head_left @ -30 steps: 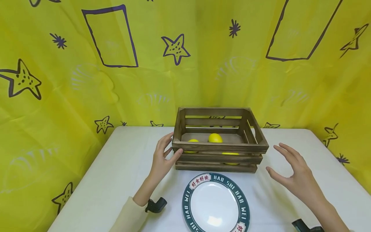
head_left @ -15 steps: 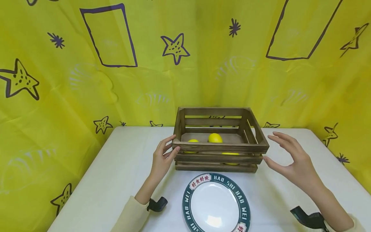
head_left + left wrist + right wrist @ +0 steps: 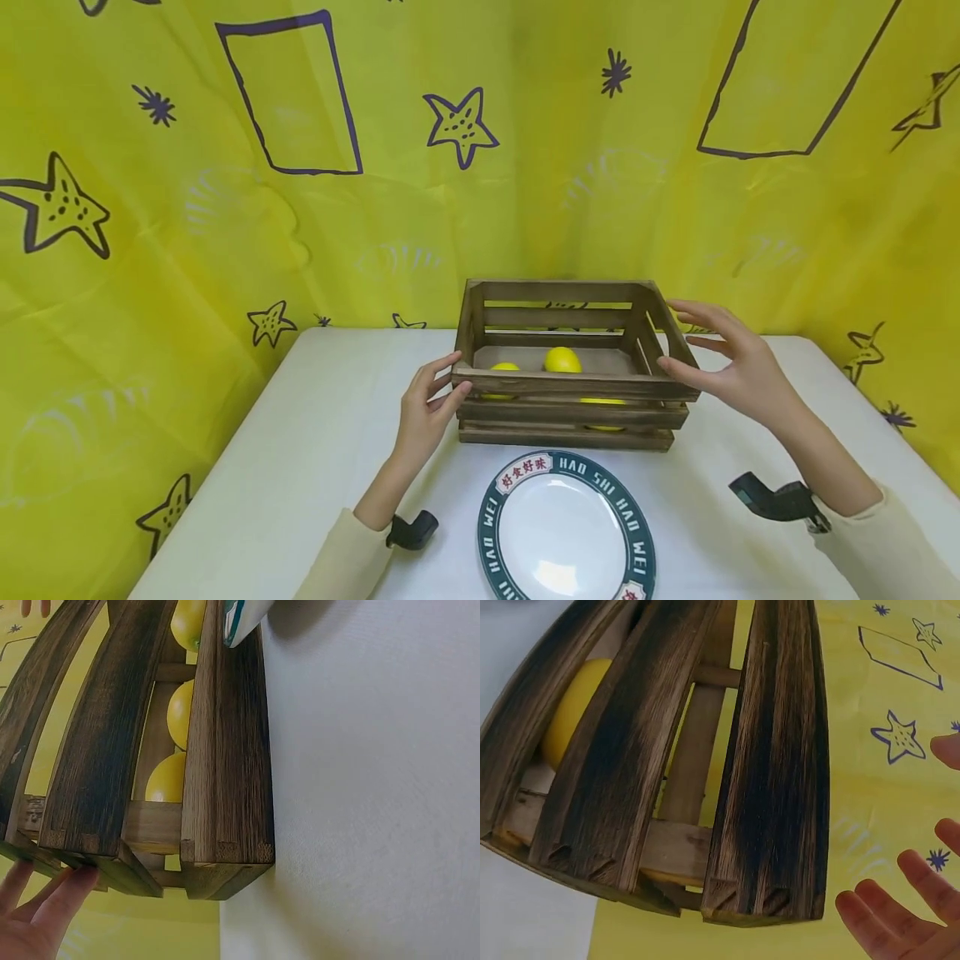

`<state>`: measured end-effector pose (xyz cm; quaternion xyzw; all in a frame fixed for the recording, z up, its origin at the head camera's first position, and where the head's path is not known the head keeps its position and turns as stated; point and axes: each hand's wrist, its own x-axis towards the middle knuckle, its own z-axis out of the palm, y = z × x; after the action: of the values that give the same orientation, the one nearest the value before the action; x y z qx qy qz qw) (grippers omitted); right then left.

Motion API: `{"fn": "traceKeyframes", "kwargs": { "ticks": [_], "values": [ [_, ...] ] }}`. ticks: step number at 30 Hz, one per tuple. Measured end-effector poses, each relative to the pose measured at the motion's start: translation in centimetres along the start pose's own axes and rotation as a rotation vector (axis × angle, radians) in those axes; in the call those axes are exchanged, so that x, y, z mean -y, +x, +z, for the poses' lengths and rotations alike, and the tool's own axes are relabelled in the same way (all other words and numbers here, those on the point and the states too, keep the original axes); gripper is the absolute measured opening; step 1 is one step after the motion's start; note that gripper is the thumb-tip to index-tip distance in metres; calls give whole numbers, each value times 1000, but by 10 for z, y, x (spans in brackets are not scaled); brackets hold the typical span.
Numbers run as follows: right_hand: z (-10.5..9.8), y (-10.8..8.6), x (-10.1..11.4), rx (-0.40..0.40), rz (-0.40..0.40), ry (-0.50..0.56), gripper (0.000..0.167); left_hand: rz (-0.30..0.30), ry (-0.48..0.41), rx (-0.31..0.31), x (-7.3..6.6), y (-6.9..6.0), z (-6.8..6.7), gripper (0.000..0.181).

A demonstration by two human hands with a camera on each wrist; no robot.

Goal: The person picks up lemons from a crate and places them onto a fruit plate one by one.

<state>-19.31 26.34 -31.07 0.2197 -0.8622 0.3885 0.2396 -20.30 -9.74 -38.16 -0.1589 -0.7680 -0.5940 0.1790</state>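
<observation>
A dark brown slatted wooden crate [image 3: 570,385] stands at the back of the table. Smooth yellow lemon-like fruits [image 3: 562,360] lie inside, and one [image 3: 166,778] shows between the slats in the left wrist view. My left hand [image 3: 423,417] is at the crate's left end, its fingertips [image 3: 79,881] touching the end slat with the fingers nearly straight. At the right end, my right hand [image 3: 742,367] hovers by the top rim, thumb and fingers spread apart. In the right wrist view its fingers [image 3: 874,904] appear clear of the wood.
In front of the crate lies a white plate [image 3: 562,533] with a green lettered rim. The white table [image 3: 300,467] extends to both sides. A yellow curtain [image 3: 390,208] with drawn stars hangs right behind the crate.
My right hand has moved left and away from me, from beside the crate to its right top rim. The left hand stays at the left end, its fingers slightly closer together.
</observation>
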Motion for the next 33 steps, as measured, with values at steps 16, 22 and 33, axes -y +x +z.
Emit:
{"fn": "traceKeyframes", "kwargs": {
  "ticks": [16, 22, 33],
  "values": [
    [12, 35, -2, 168, 76, -27, 57, 43, 8, 4, 31, 9, 2, 43],
    [13, 39, -7, 222, 15, -8, 53, 83, 14, 2, 38, 2, -2, 42],
    [7, 54, -7, 407, -146, -42, 49, 79, 13, 14, 38, 3, 0, 43]
  ]
}}
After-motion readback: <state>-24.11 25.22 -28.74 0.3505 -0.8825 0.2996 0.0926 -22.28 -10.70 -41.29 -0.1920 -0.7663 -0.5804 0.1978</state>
